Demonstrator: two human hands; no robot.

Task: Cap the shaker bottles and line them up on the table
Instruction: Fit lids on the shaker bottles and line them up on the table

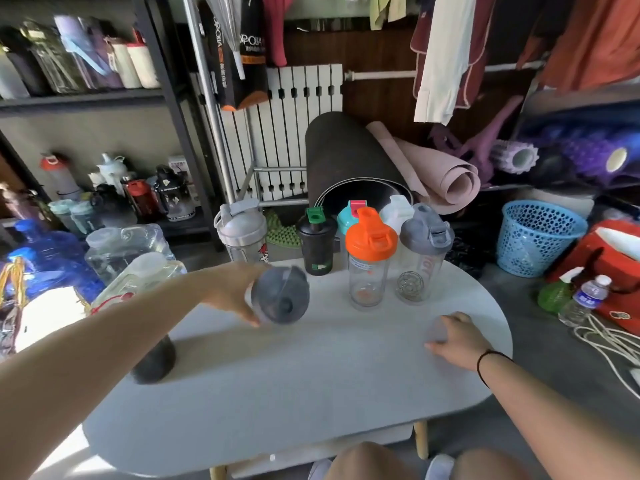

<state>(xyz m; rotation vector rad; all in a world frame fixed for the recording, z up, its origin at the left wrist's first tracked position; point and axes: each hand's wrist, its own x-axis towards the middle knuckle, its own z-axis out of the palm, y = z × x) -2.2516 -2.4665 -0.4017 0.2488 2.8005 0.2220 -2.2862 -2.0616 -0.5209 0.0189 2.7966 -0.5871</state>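
Grey oval table point(311, 393) fills the lower frame. Capped shakers stand along its far edge: white-lidded bottle point(244, 237) far left, black bottle with green flip cap point(317, 242) beside it, then orange-lidded clear bottle point(370, 258) and grey-lidded clear bottle point(423, 252) with a wire whisk ball point(410, 282) inside. Behind that pair, a teal-lidded bottle point(349, 216) and a white-lidded one point(394, 211), mostly hidden. Dark cylinder point(154, 362) on the table's near-left edge, partly under the left forearm; can't tell what it is.

Left hand point(239, 292) is over the table's left part, fingers point(254, 322) wrapped round a smoky-grey shaker bottle point(278, 296), lid on, tilted so the lid faces the camera; blurred.

Right hand point(457, 341) lies on the table near the right end, fingers curled loosely. Something pale and blurred sits by the fingertips; can't tell whether it's held. Black band point(485, 362) on that wrist.
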